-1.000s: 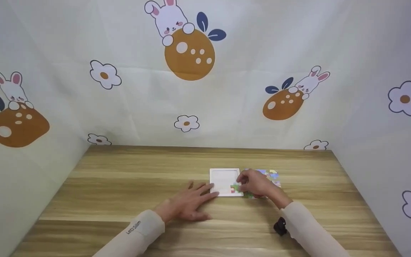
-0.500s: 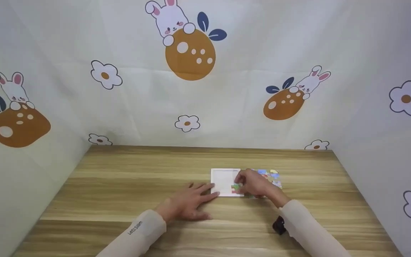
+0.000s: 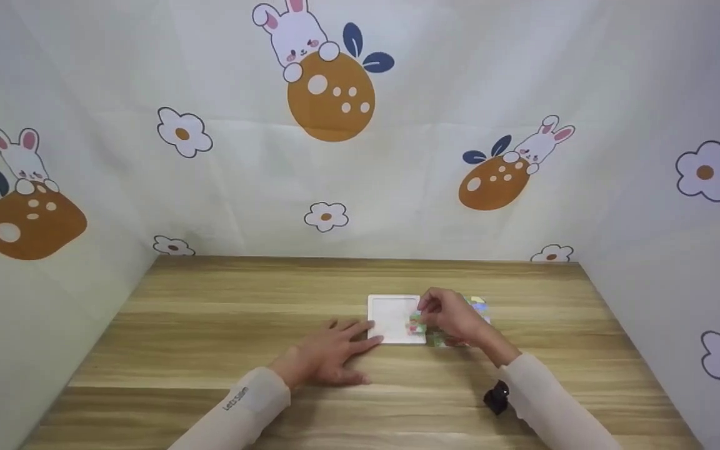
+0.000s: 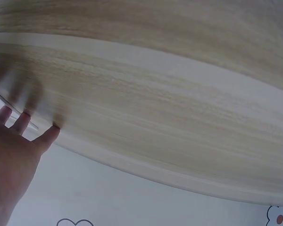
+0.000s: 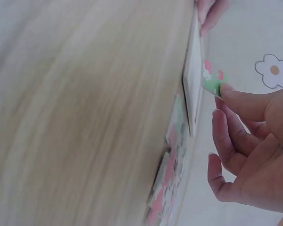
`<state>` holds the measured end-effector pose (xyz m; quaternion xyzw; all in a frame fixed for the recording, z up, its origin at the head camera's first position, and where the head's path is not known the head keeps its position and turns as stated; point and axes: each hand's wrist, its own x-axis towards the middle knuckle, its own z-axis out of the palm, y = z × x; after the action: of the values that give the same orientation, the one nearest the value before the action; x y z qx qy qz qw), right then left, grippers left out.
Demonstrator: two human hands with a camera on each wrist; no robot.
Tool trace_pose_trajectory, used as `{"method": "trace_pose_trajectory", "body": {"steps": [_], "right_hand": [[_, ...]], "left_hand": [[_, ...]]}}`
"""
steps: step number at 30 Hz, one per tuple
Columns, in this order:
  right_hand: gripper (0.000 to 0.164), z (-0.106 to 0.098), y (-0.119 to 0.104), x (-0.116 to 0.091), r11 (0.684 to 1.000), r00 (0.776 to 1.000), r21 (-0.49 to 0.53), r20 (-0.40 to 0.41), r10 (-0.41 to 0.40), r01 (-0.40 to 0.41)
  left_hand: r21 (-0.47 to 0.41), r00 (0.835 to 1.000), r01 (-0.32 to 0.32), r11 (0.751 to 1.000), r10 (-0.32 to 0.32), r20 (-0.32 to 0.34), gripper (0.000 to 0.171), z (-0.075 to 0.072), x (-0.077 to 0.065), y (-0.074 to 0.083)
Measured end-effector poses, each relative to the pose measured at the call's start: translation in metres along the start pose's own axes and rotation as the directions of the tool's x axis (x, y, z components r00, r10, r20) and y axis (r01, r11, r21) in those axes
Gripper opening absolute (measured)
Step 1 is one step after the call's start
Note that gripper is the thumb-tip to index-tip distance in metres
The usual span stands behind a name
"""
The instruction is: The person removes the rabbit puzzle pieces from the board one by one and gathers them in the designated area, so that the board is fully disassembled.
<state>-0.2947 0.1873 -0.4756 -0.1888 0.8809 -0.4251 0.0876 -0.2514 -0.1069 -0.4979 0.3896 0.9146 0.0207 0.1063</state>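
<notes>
My right hand (image 3: 454, 315) pinches a green and pink jigsaw piece (image 5: 213, 80) between thumb and fingers, lifted over the right side of a white puzzle frame (image 3: 391, 340). In the right wrist view the piece is tilted above the frame's edge. My left hand (image 3: 333, 355) lies spread on the table, its fingertips on the frame's left border; the left wrist view shows those fingers (image 4: 48, 136) outstretched. More jigsaw pieces (image 5: 167, 183) lie right of the frame, partly hidden under my right hand.
The frame rests on a wood-grain table (image 3: 222, 300) backed by a pale curtain (image 3: 397, 206) printed with rabbits, oranges and flowers. A small black device (image 3: 496, 398) sits by my right sleeve (image 3: 550, 400).
The green and pink piece, low in the frame's lower right corner before, is now raised and turned in my right hand. That hand has shifted slightly up and right. My left hand stays put.
</notes>
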Motion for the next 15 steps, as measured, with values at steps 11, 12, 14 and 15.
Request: {"method": "trace_pose_trajectory", "body": {"steps": [11, 12, 14, 15], "right_hand": [[0.015, -0.04, 0.025, -0.038, 1.0, 0.994, 0.001, -0.11, 0.018, -0.018], [0.015, -0.043, 0.028, -0.042, 1.0, 0.992, -0.007, -0.124, 0.029, -0.03], [0.015, -0.049, 0.034, -0.048, 0.998, 0.988, -0.025, -0.147, 0.045, -0.049], [0.014, -0.051, 0.037, -0.051, 0.998, 0.986, -0.029, -0.155, 0.056, -0.061]], "left_hand": [[-0.058, 0.999, -0.025, 0.998, 0.024, -0.028, 0.075, 0.001, -0.001, -0.002], [-0.07, 0.999, -0.029, 0.997, 0.026, -0.032, 0.075, 0.002, -0.001, -0.002], [-0.078, 0.999, -0.029, 0.997, 0.027, -0.034, 0.074, 0.002, 0.0, -0.001], [-0.083, 0.999, -0.028, 0.996, 0.025, -0.031, 0.074, 0.002, 0.0, -0.001]]}}
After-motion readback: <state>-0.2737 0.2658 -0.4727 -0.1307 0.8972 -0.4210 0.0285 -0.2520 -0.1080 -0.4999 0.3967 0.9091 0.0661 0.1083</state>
